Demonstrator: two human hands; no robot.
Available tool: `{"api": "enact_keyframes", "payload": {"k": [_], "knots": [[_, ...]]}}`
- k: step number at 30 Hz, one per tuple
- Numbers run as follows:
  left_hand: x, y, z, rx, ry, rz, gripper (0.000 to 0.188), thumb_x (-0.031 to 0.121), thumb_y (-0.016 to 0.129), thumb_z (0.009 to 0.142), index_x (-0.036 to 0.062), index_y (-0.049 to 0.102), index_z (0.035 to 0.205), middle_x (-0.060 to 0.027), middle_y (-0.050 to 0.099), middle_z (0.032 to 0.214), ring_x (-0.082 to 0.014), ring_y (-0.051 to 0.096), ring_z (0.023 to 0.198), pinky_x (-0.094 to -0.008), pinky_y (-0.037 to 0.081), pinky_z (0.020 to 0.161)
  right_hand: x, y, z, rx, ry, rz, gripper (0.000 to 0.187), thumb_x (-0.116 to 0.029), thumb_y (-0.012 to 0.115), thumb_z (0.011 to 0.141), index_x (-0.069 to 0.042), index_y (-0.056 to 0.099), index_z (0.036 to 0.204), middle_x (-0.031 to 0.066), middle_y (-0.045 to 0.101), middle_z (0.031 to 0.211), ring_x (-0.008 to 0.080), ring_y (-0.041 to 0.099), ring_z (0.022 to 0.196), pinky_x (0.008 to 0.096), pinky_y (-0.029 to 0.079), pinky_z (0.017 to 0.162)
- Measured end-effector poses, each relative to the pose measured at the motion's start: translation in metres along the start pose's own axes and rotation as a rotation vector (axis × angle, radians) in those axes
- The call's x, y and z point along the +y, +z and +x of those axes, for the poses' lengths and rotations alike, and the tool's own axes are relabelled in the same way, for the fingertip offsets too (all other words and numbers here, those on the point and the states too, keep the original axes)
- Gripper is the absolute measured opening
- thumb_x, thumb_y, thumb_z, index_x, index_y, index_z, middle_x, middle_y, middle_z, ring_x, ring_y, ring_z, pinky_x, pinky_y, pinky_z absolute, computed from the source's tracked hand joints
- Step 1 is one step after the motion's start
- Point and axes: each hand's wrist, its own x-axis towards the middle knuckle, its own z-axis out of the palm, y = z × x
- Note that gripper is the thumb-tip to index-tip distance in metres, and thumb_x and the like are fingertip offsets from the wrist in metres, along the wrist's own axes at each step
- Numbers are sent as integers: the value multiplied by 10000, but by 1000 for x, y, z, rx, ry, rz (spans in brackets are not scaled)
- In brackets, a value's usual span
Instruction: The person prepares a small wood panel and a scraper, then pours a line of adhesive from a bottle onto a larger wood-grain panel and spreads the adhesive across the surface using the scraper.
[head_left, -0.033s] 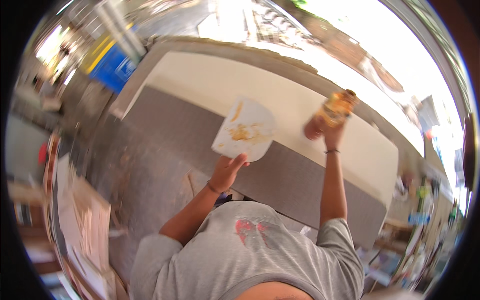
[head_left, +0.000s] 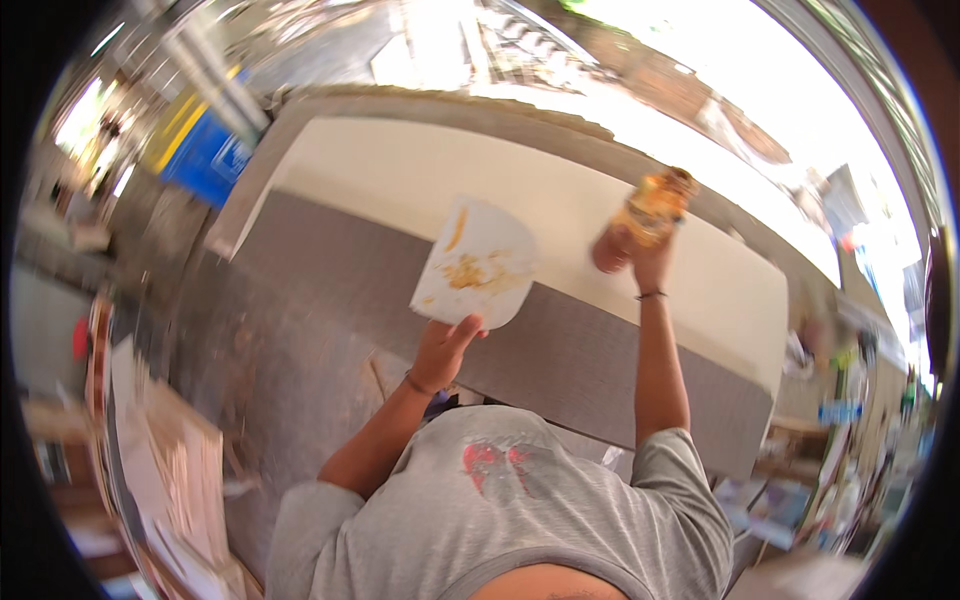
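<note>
My left hand (head_left: 445, 354) grips the near edge of a thin white flat piece (head_left: 500, 295) with one rounded end, thumb on top. Yellow-brown smears mark its upper face. It is held over the grey-brown board (head_left: 330, 250) and the cream panel (head_left: 385, 165). Out to the right, my right hand (head_left: 652, 265) is wrapped around a bottle (head_left: 648, 215) with a yellowish label and reddish-brown contents. The bottle is tilted over the cream panel, its dark top toward the far right. Motion blurs it, and I cannot tell whether it is capped.
A blue and yellow bin (head_left: 205, 155) stands beyond the table's far left corner. Boards and sheets (head_left: 175, 460) lean at the lower left. Shelves with bottles and clutter (head_left: 840, 430) line the right side. A grey ledge (head_left: 450, 105) runs behind the table.
The whole view has shifted and turned slightly, so most things sit a little further left. Both hands keep their holds on the white piece and the bottle.
</note>
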Motion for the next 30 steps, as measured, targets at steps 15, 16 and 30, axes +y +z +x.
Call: {"api": "enact_keyframes", "payload": {"k": [15,16,30], "knots": [[-38,100,36,-809,-283,78,347,300,594,908,-13,605,1057,-13,621,935,-79,558,806,-245,467,731,-160,-75,-174,122,713,998,439,-180,502,922,-14,393,1314,113,509,1284,266,540,1138,408,500,886],[-37,101,43,-777,-196,104,391,338,639,867,2,612,1066,-45,625,920,-79,556,794,-247,472,684,-158,-82,-178,235,699,966,428,-164,484,925,-18,391,1315,105,515,1283,265,547,1133,402,513,873],[-47,165,234,-145,322,595,1060,498,840,528,-61,331,1271,-200,569,1142,-303,574,1064,-371,462,929,-211,-212,-316,1098,493,579,344,-231,592,881,-116,525,1198,39,630,1097,151,641,877,282,541,620]]}}
